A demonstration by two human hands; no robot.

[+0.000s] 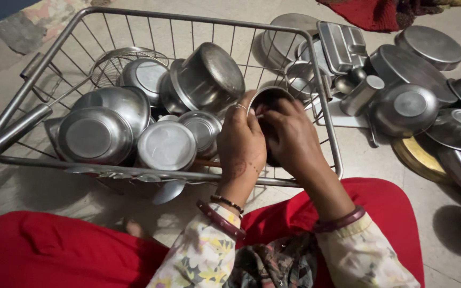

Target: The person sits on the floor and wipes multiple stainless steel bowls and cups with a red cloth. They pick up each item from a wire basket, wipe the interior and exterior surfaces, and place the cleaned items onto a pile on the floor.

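Over the near right corner of the wire basket [326, 106], a small steel cup [269, 98] is being held between both hands, its mouth tilted toward the camera. The left hand [241, 144] is being wrapped around the cup's left wall, fingers curled shut on it; the right hand [293, 140] is being pressed against its right side, fingertips reaching into the dark mouth. By the look of it, the cup's inside is being wiped or checked, and a free resting place is being called for. Little room is being left in the basket, which is being crowded by upturned steel bowls [96, 136] and a pot [209, 77]; open floor [358, 154] is being left just beyond the right rim, before the heap of steel dishes [406, 109].
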